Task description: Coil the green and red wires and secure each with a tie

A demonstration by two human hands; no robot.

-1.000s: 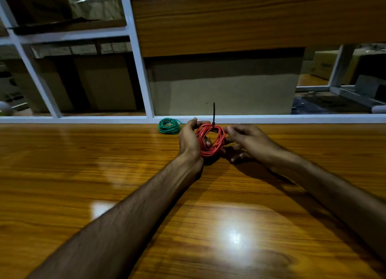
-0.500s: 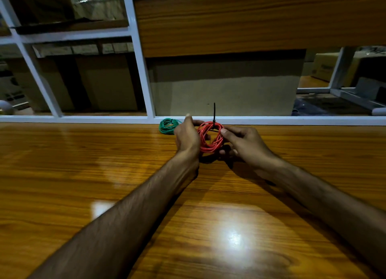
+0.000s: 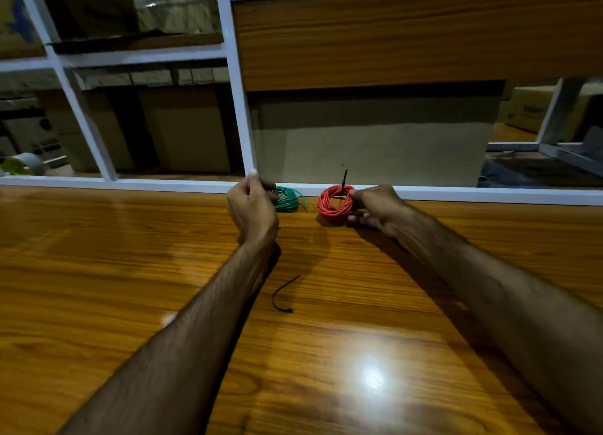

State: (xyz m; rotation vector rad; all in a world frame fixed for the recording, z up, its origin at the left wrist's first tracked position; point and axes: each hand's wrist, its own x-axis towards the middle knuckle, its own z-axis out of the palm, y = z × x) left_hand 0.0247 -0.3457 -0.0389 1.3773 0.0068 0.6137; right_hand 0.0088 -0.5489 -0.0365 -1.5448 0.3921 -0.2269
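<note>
Head view is showing both bare forearms reaching forward over a glossy wooden table (image 3: 359,353), with a bright glare spot lying nearest the camera. Further in, between the forearms, a loose black tie (image 3: 282,296) is lying curved on the wood, touched by neither hand. Beyond it, the left hand (image 3: 253,211) is hovering with its fingers curled inward and the thumb raised; it is sitting just in front of the green wire coil (image 3: 287,199), partly covering it, and whether the fingertips are actually gripping the green wire cannot be told. To the right, the right hand (image 3: 375,206) is pinching the red wire coil (image 3: 334,203) at its right side, thumb on top and fingers curled beneath, holding the coil upright with its lower edge on or just above the table. A second black tie (image 3: 344,178) is sticking up from the top of the red coil. Both coils are sitting near the table's far edge, just before the white frame rail (image 3: 489,195), the two apart from each other.
</note>
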